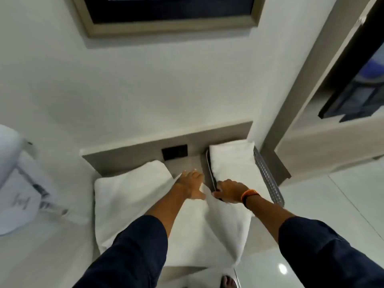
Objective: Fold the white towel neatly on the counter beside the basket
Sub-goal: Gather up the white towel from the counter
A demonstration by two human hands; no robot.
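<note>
A white towel (133,196) lies spread over the counter (187,161), its near end hanging over the front edge. My left hand (190,185) rests flat on the towel's far right corner, fingers spread. My right hand (230,191) is closed on the near rim of the perforated metal basket (268,179), pinching a fold of the towel there. A folded white towel (230,161) sits inside the basket. Both forearms wear dark blue sleeves, and an orange band circles my right wrist.
A black socket plate (175,151) sits on the backsplash behind the counter. A white appliance with paper (18,183) stands at the left. A framed mirror (170,13) hangs above. Glossy floor tiles lie to the right, and a wall corner rises beside the basket.
</note>
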